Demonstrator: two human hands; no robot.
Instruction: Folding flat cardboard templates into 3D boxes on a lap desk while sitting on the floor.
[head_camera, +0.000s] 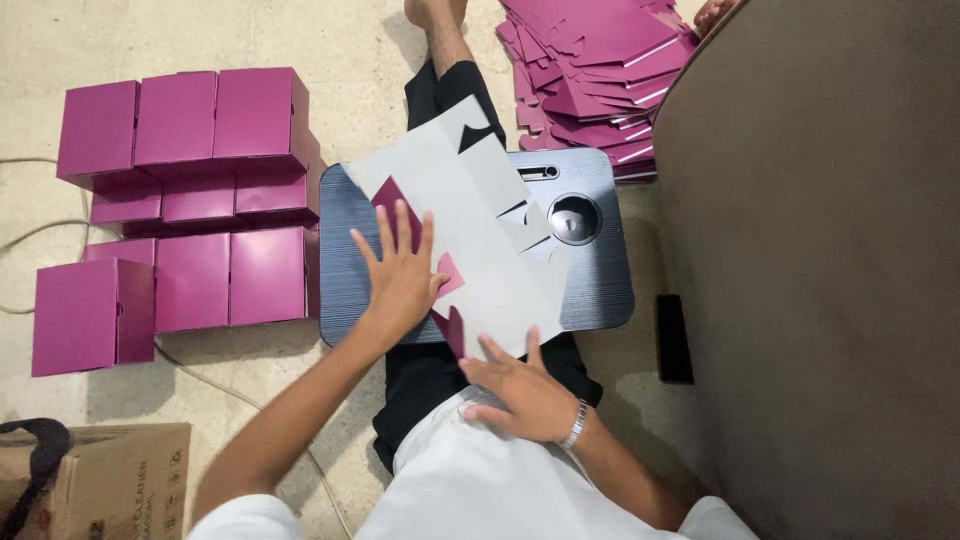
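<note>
While you sit on the floor, your left hand (400, 275) presses flat, fingers spread, on the unfolded box blank (470, 230) lying grey side up across the lap worktop (600, 290); your right hand (525, 395), also spread, steadies its near edge.
</note>
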